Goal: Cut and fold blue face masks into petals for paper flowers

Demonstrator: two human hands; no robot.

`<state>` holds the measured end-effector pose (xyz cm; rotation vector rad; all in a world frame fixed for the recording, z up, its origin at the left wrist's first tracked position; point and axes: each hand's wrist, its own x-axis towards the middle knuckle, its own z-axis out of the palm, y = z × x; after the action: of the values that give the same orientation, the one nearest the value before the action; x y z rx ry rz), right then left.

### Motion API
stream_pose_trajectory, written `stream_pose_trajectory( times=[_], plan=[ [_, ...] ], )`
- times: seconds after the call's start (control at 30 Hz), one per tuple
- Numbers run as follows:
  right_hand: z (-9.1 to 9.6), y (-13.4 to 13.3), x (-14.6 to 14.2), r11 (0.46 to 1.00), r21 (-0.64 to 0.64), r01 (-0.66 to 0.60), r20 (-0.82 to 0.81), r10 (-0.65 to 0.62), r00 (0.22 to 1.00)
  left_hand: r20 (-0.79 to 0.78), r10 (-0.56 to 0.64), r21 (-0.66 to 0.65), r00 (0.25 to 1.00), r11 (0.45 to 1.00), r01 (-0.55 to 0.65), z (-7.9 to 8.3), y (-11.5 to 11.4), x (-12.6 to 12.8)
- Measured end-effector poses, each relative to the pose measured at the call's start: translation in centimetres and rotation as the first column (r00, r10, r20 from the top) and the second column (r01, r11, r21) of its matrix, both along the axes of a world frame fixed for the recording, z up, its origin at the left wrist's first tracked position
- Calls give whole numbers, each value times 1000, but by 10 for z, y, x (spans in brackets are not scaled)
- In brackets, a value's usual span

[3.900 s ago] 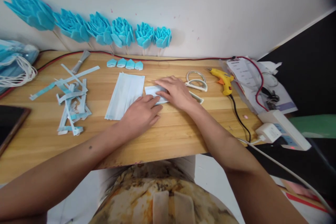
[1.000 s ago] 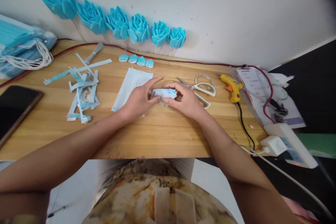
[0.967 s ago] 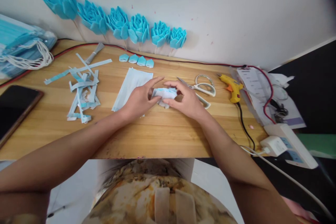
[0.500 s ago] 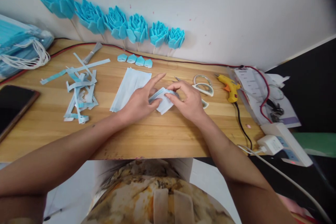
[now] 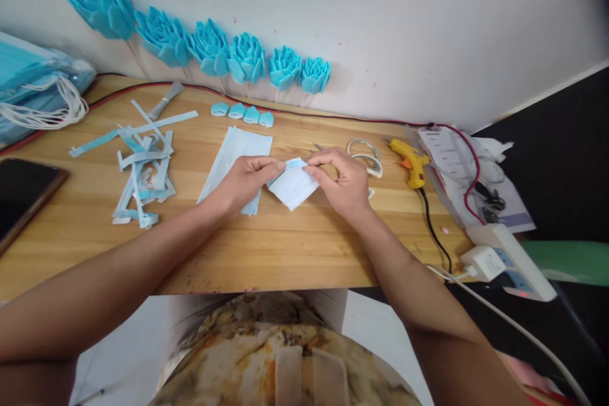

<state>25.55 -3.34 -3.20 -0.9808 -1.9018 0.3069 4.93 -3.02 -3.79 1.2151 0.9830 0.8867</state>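
Between my hands is a pale blue piece of face mask fabric [image 5: 294, 188], its top edge folded over in a narrow band. My left hand [image 5: 245, 181] pinches the upper left corner between thumb and fingers. On the other side my right hand [image 5: 343, 179] grips the upper right corner the same way. Under and beside my left wrist lies a flat mask sheet [image 5: 243, 146] on the table. Scissors [image 5: 368, 162] lie just past my right hand, partly hidden by it. Several small folded blue petals [image 5: 243, 113] stand in a row behind the sheet.
Blue fabric flowers [image 5: 209, 47] on sticks lean along the wall. Cut strips [image 5: 143, 168] are heaped at left, near a phone [image 5: 26, 196] and bagged masks [image 5: 38, 89]. At right are a yellow glue gun [image 5: 412, 162], papers [image 5: 447, 152] and a power strip [image 5: 518, 273] with cables.
My left hand has gone from spread fingers to pinching the fabric's left corner. The fabric is now held by both hands, with its folded edge along the top.
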Motion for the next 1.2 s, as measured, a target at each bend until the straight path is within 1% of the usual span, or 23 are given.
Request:
stream_pose_trajectory(
  times=[0.1,0.17,0.23,0.37,0.5,0.63,0.73,0.83,1.03,1.2],
  plan=[
    [1,1,2,999,17,-47,-14,48,999,97,17,-64,995,998,-11,-6,2,0],
    [2,1,3,998,19,-68,-25,68,997,123,27,-98,992,995,-15,-6,3,0],
    [2,1,3,997,11,-82,-43,83,996,87,30,-87,996,996,-23,-3,2,0],
    [2,0,2,995,-54,-87,-77,83,994,-39,5,20,999,1000,-5,4,-1,0],
    [4,-2,0,989,-127,-80,-83,70,994,-93,-3,77,996,997,10,2,-1,0],
    [4,-3,0,983,-174,-57,-55,48,997,-103,-2,83,995,997,10,0,0,0],
    [2,-3,0,982,-187,-10,-18,7,1000,-107,-18,95,994,995,28,4,-1,0],
    [1,-3,-1,982,-190,14,-24,-19,1000,-129,-32,109,991,993,46,7,-2,0],
    [1,-3,-2,981,-193,-8,-54,-3,999,-153,-45,128,987,990,65,8,-3,0],
    [0,-1,-1,972,-235,-3,-31,-5,999,-148,-22,130,989,991,41,6,-3,0]
  ],
)
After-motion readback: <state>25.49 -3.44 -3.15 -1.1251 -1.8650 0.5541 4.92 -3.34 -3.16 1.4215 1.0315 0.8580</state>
